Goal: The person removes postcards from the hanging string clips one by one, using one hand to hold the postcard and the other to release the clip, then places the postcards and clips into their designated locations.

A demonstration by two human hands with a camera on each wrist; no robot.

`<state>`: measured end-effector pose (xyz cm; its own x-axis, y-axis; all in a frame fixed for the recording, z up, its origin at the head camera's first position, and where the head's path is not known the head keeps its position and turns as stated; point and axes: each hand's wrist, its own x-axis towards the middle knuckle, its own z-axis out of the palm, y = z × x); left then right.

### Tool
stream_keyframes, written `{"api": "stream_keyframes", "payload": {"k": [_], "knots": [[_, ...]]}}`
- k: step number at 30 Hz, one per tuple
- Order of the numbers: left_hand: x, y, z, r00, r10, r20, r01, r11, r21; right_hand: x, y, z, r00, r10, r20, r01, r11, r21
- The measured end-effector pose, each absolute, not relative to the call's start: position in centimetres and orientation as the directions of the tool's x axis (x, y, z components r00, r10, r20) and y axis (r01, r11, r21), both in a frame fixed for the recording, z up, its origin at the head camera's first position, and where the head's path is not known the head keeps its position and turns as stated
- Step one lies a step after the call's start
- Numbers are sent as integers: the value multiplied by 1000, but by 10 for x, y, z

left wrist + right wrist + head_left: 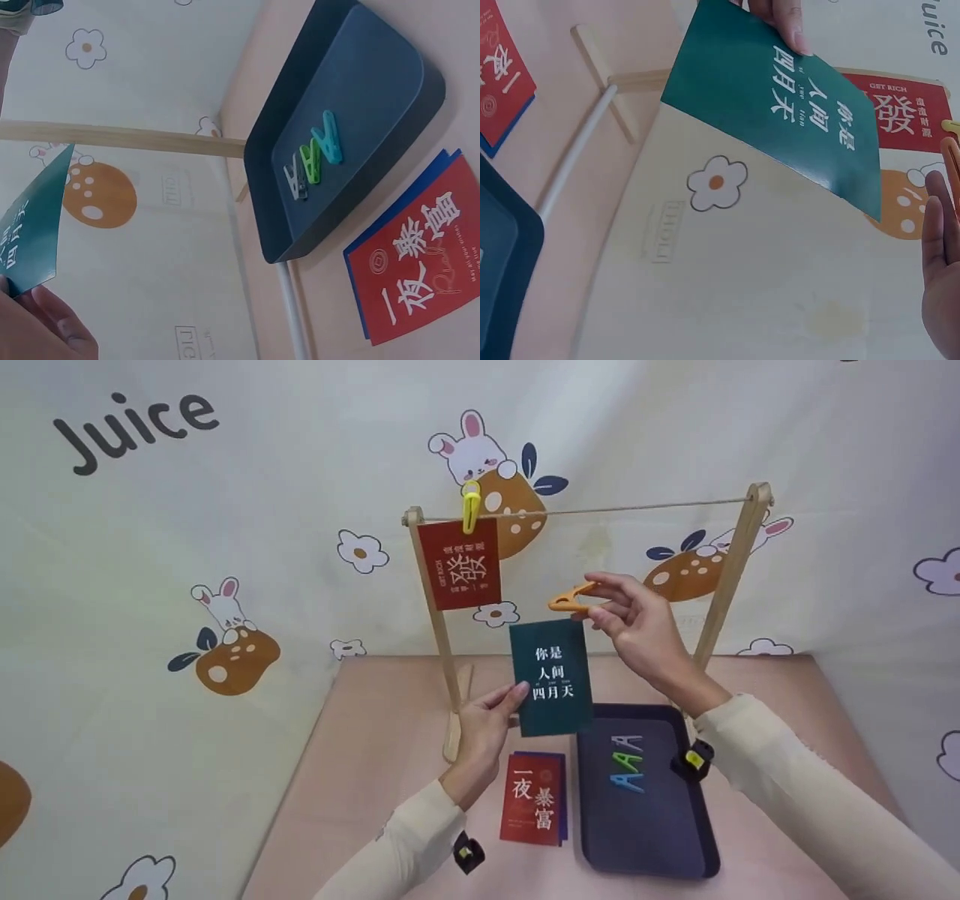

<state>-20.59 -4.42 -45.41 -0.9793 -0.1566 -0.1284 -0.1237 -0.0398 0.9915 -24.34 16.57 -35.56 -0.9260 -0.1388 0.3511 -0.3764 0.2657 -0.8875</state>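
My left hand (487,725) pinches a dark green card (553,712) with white characters by its left edge, holding it upright below the string. Above the card's top right corner, my right hand (637,619) pinches an orange clothespin (571,598) between thumb and fingers; the clothespin's tip points left, apart from the card. Behind them a string (637,507) runs between two wooden posts. A red card (459,566) hangs at its left end under a yellow clothespin (470,508). In the right wrist view the green card (727,67) shows large, its edge under the left thumb.
A dark tray (637,840) on the pink table holds a grey, a green (628,759) and a blue clothespin. Left of it lies a red card (529,802) over a blue one. The right wooden post (724,577) rises behind my right forearm.
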Motion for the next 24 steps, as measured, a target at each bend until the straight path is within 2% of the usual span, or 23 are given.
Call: {"api": "stream_keyframes", "payload": {"k": [4,11,16,24], "knots": [[-199,-47,-471,-976,-160,-146,-144,-26,989,-237,171,-375,-941,-133,312,-337,261,-904],[-189,-49,-492,-958,-191,-214,-198,-99,975,-226,177,-403,-948,-152,280,-315,313,-896],[-182,-54,-508,-946,-204,-252,-240,-82,967,-219,179,-420,-953,-163,254,-298,371,-879],[-166,-58,-544,-926,-218,-308,-304,-52,951,-203,188,-456,-976,-148,158,-204,382,-901]]}}
